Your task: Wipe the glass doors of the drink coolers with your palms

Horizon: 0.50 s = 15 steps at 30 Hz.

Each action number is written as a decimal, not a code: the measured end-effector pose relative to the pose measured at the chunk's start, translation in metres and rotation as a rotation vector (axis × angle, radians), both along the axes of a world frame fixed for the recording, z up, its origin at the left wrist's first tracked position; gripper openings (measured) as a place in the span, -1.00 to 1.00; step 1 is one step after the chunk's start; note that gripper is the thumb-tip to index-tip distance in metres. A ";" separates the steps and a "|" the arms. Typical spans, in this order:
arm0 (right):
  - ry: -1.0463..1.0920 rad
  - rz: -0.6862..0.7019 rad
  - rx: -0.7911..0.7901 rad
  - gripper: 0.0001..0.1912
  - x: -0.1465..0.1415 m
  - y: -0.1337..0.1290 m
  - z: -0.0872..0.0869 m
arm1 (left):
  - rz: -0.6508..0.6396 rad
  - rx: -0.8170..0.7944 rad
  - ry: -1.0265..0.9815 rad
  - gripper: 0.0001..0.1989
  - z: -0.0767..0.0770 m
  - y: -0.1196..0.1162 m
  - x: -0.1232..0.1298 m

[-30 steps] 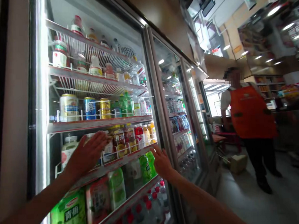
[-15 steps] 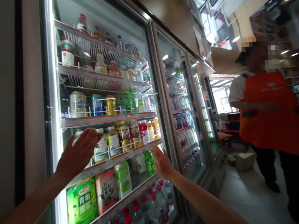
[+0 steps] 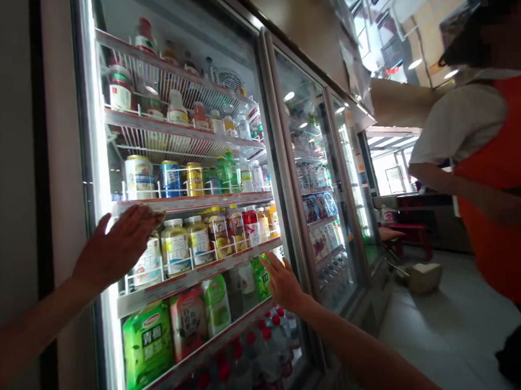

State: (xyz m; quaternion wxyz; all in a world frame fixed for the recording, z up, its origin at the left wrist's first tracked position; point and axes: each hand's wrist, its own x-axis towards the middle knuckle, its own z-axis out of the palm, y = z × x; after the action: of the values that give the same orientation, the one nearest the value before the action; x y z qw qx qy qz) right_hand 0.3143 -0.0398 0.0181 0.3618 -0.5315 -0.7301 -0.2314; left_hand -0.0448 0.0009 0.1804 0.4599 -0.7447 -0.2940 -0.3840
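Observation:
My left hand (image 3: 116,246) reaches up at the left side of a glass fridge door (image 3: 190,58), fingers stretched forward over a small crumpled cloth (image 3: 156,218). Only the cloth's edge shows past the fingertips. My right hand (image 3: 284,280) is near the lower right of the same door with its fingers apart and nothing in it. Whether it touches the glass I cannot tell. Behind the glass are bottled drinks (image 3: 176,247), a green drink pack (image 3: 148,346), a red drink pack (image 3: 189,323) and cans (image 3: 171,178).
More fridge doors (image 3: 312,174) run off to the right. A person in an orange apron (image 3: 505,233) is close by on the right. Beyond them, a pale box-like container (image 3: 424,277) sits on the grey floor (image 3: 445,331), near a red bench (image 3: 410,228).
My left hand has moved left and slightly up across the glass with the cloth. My right hand has hardly moved. The person in the apron has come closer on the right.

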 end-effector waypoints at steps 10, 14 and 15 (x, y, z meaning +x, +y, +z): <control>-0.018 0.037 -0.069 -0.32 -0.005 -0.006 -0.018 | -0.099 0.068 0.485 -0.44 -0.101 0.010 0.013; -0.035 0.178 0.038 -0.32 -0.035 0.001 -0.006 | -0.020 0.115 0.291 -0.41 -0.054 0.026 0.025; -0.045 0.231 0.079 -0.33 -0.048 0.003 0.001 | -0.032 0.112 0.277 -0.39 -0.047 0.029 0.028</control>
State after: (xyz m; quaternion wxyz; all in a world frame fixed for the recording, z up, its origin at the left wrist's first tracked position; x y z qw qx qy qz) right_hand 0.2661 -0.0363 0.0190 0.3902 -0.4239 -0.7846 -0.2289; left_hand -0.0165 0.0299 0.1331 0.5308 -0.7683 -0.1941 -0.3006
